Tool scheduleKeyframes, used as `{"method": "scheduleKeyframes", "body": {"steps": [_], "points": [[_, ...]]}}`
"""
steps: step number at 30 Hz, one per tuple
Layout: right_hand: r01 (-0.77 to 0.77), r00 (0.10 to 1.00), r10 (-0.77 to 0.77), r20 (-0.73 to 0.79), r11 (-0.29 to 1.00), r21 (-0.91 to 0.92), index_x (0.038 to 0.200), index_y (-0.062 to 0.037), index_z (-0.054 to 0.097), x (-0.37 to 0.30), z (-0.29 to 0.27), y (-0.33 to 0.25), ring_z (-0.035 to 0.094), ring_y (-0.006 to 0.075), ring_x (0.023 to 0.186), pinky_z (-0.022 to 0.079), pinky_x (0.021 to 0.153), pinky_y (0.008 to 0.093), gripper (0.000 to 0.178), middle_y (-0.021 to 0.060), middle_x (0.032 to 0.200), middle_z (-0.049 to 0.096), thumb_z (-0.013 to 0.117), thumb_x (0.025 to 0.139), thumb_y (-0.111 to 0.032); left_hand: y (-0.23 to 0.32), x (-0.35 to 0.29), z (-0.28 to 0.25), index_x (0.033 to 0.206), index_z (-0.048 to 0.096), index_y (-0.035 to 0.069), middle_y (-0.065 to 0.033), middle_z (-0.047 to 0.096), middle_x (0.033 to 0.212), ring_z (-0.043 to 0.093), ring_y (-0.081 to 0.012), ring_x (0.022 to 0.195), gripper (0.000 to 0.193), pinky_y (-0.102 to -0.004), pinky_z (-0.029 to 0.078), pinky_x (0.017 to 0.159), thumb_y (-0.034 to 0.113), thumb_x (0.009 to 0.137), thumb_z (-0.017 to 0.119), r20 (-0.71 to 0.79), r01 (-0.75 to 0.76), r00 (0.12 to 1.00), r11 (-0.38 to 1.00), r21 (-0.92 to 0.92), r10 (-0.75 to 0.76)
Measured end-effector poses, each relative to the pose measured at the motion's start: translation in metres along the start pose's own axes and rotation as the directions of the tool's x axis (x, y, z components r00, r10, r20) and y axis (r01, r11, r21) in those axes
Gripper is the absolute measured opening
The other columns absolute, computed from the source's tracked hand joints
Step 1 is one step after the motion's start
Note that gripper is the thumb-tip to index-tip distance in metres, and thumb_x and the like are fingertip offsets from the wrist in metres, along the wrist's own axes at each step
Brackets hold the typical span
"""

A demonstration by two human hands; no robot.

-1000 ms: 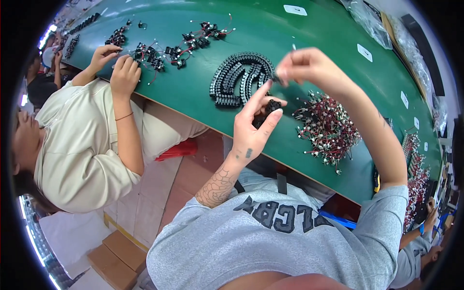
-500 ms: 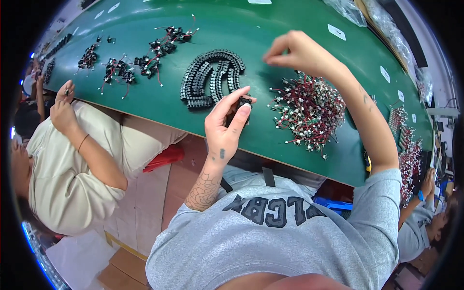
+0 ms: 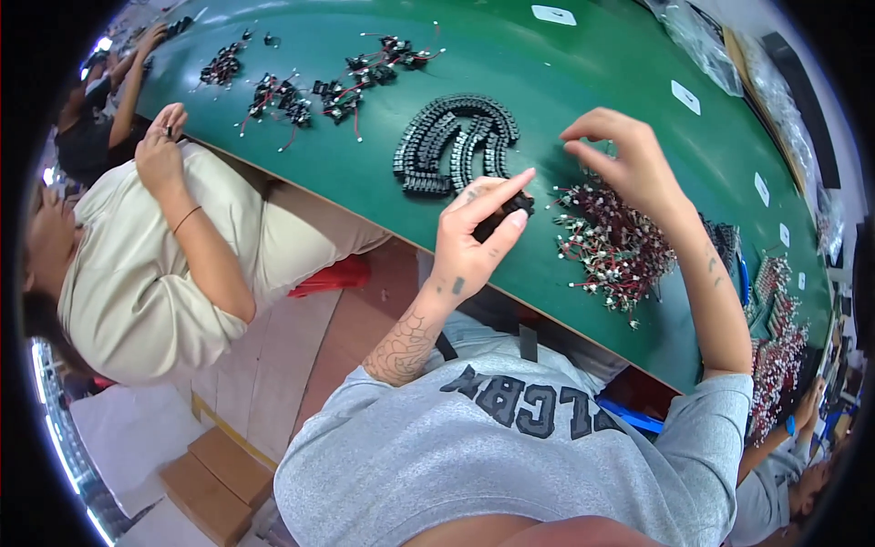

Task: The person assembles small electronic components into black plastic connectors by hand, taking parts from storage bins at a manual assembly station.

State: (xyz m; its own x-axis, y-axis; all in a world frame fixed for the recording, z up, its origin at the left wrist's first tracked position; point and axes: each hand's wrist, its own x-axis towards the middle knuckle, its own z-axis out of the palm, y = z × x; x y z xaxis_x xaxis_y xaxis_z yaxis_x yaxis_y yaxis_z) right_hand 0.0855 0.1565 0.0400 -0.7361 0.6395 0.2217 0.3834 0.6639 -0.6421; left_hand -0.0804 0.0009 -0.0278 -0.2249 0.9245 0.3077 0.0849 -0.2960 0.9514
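Two hands: both the wearer's own, over the green worktop (image 3: 583, 82).
Left hand (image 3: 474, 239): fingers pinched on a small black part (image 3: 499, 217), held just above the worktop's near edge, at 6 o'clock of the curved rows.
Right hand (image 3: 624, 164): fingers curled loosely with tips close together, hovering at the 12 o'clock edge of the wired pile; cannot tell if anything is gripped.
Curved rows of black parts (image 3: 453, 144): laid in arcs on the worktop, at 11 o'clock of the left hand, near but apart.
Pile of red-wired parts (image 3: 612, 248): at 3 o'clock of the left hand, just beside it, under the right hand.
Near edge: runs diagonally from 10 o'clock down to 4 o'clock; left hand sits just over it.
Open room: bare green strip at 12 o'clock beyond the rows, up to the white labels (image 3: 553, 15).
In the way: wired black clusters (image 3: 351, 80) at 10 o'clock of the rows; second wired pile (image 3: 775, 337) at far 3 o'clock.
Neighbour: person in beige top (image 3: 137, 273) at 9 o'clock, their hand (image 3: 162, 150) raised by the worktop edge, well apart.
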Motion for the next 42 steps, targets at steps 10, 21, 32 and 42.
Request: {"method": "scheduleKeyframes", "body": {"steps": [10,21,32,42], "points": [[-0.394,0.911,0.379,0.164,0.684,0.614,0.101,0.0003,0.07,0.005,-0.006,-0.014,0.057,0.0087,0.074,0.047,0.07,0.0202,0.019,0.0029,0.087,0.066,0.066,0.083,-0.003,0.006,0.001,0.002,0.111,0.064,0.004,-0.0038,0.061,0.1,0.05,-0.012,0.081,0.03,-0.0229,0.042,0.078,0.005,0.081,0.064,-0.062,0.165,0.983,0.979,-0.117,-0.173],[-0.144,0.985,0.111,0.129,0.948,0.284,0.096,-0.004,0.074,-0.021,0.001,-0.043,0.052,0.0089,0.066,0.039,0.058,0.0199,0.017,0.0031,0.082,0.065,0.068,0.081,-0.003,0.01,0.002,0.002,0.112,0.064,0.004,-0.0068,0.062,0.104,0.056,-0.0155,0.088,0.031,-0.025,0.044,0.081,0.006,0.081,0.067,-0.056,0.102,0.993,0.995,-0.018,-0.103],[-0.117,0.99,0.093,0.104,0.962,0.248,0.093,-0.0047,0.075,-0.024,0.012,-0.049,0.051,0.0094,0.064,0.038,0.056,0.021,0.017,0.0036,0.081,0.065,0.069,0.078,-0.001,0.013,0.004,0.001,0.113,0.066,0.003,-0.0082,0.062,0.106,0.058,-0.0172,0.091,0.035,-0.0265,0.046,0.082,0.004,0.079,0.069,-0.062,0.035,0.998,0.997,0.07,-0.031],[-0.135,0.99,0.137,0.019,0.923,0.359,0.082,-0.0023,0.059,-0.016,0.019,-0.048,0.054,0.0105,0.067,0.042,0.06,0.0208,0.011,0.0019,0.075,0.061,0.067,0.076,0.002,0.017,0.008,-0.004,0.112,0.067,0.003,-0.01,0.064,0.105,0.06,-0.0179,0.092,0.035,-0.0263,0.047,0.083,0.002,0.077,0.07,-0.052,0.059,0.997,0.99,0.126,-0.053]]}}
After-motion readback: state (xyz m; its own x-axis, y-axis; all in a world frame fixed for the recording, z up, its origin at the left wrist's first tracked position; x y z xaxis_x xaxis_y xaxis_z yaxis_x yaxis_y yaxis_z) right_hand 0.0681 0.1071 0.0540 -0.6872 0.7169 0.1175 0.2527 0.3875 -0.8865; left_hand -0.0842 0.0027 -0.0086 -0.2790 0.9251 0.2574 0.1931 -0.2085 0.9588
